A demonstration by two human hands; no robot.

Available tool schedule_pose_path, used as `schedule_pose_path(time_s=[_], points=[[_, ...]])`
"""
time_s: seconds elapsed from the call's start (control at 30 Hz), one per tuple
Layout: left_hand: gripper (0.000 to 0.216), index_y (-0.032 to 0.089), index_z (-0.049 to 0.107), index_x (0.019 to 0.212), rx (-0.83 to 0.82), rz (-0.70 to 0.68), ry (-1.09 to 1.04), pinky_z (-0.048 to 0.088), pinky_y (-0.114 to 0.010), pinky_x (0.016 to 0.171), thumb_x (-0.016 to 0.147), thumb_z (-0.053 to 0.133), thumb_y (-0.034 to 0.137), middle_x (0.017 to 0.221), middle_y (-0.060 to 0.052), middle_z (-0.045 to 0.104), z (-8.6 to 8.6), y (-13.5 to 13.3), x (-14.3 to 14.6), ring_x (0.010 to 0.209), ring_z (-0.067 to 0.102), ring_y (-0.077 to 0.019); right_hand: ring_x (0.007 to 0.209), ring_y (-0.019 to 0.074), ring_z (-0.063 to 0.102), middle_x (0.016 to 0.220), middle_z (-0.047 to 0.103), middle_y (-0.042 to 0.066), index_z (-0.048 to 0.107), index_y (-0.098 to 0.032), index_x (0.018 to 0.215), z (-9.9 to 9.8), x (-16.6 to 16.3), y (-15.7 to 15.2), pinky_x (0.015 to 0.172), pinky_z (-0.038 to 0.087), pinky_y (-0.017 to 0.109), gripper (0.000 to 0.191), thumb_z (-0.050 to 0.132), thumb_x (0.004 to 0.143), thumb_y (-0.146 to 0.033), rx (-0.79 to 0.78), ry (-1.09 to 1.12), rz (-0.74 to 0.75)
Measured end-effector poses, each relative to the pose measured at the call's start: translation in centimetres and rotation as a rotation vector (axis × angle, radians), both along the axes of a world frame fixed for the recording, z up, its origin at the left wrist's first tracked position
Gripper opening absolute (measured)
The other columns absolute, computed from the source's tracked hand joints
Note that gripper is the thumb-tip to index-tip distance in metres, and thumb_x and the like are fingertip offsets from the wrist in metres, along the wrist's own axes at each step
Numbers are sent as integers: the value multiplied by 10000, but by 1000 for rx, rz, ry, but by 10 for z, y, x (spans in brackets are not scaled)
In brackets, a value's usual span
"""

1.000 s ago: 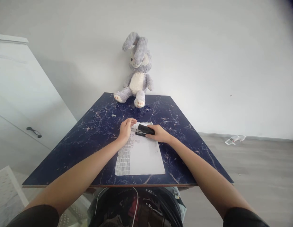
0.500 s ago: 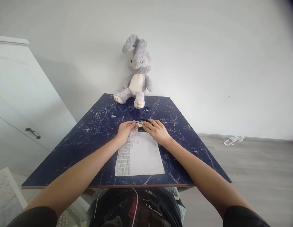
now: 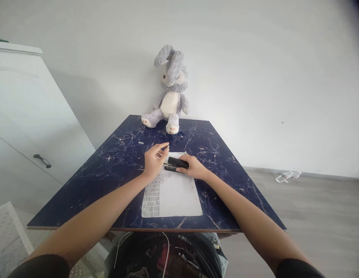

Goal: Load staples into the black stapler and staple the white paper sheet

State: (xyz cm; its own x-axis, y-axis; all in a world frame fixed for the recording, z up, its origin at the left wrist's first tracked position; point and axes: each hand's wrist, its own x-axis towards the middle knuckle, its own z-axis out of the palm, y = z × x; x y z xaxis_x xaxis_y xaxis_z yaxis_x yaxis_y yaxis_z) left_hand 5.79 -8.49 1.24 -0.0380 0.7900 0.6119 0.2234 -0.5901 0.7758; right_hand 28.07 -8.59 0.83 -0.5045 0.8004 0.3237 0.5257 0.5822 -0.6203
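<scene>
My right hand is wrapped around a black stapler above the far part of a paper sheet. The stapler's front end points left and its jaws are apart. Just left of that end, my left hand is raised with thumb and index finger pinched together. A tiny pale bit shows at those fingertips, too small to name. The sheet lies flat on the blue marbled table, with a grey block pattern down its left side and small printing near the top.
A grey plush rabbit sits at the table's far edge against the wall. A small pale strip lies left of centre. On the left stands a white cabinet. Clear plastic packaging is on the floor at right.
The stapler has come nearer to me, and its top, which was swung open, is now lowered over the base. My left hand has lifted off it, fingertips pinched.
</scene>
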Motion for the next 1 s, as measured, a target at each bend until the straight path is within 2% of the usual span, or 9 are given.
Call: schedule_pose_path(time_s=[0.1,0.17,0.3,0.5,0.57,0.7,0.8,0.87,1.0], points=[[359,239,743,1207,16,-62,41,556,-289,729,908,750,437,1088,-77,779,-2,-7,5,716,669,-152,1041,262,644,1142,731,97,706,-222,1213,10,1,-4,871,473,370,407,707,932,-517,74,160,-30],[356,245,749,1156,-13,-131,61,550,-282,729,858,800,433,1128,-75,778,-2,-12,8,693,659,-141,1004,247,646,1105,733,88,700,-234,1235,16,4,-7,828,475,359,420,670,961,-550,53,259,-41],[285,268,778,1050,-58,-222,116,557,-297,764,812,839,411,1157,-65,776,-3,-17,9,670,673,-144,830,213,608,938,725,63,750,-236,1102,19,4,-11,749,466,353,417,749,887,-594,9,337,-31],[286,262,754,1091,39,-189,269,560,-294,805,868,789,438,1112,-64,787,-5,-17,9,772,745,-182,781,210,584,886,730,72,791,-227,969,19,2,-10,719,468,361,361,745,883,-575,18,374,-37],[302,253,716,1130,96,-92,304,533,-264,734,909,734,459,1006,-46,786,-3,-10,4,718,724,-161,766,216,597,875,736,79,793,-220,955,20,9,-5,711,476,368,347,729,888,-555,24,353,-100],[192,227,692,1057,75,345,323,476,-272,708,1001,578,372,612,8,624,2,27,-30,618,653,-186,775,237,636,883,754,81,783,-220,947,14,42,14,767,505,391,207,709,882,-402,106,202,-325],[180,213,726,1025,-111,511,514,518,-364,823,969,566,276,748,-70,714,-4,67,-70,785,722,-276,817,256,664,864,760,78,777,-222,878,2,76,33,832,510,400,110,681,826,-232,175,-44,-457],[291,179,715,1185,-196,516,618,523,-457,959,946,555,222,1109,-166,763,-13,89,-93,1057,719,-347,807,243,678,836,760,65,779,-220,880,-7,94,43,820,515,365,152,661,797,-172,138,-145,-551],[600,132,439,1579,-348,466,848,333,-634,1208,1003,475,296,1657,-196,398,-32,109,-110,1540,353,-396,813,220,689,816,759,46,790,-222,893,-17,111,56,770,501,296,217,637,768,-130,96,-230,-727]])
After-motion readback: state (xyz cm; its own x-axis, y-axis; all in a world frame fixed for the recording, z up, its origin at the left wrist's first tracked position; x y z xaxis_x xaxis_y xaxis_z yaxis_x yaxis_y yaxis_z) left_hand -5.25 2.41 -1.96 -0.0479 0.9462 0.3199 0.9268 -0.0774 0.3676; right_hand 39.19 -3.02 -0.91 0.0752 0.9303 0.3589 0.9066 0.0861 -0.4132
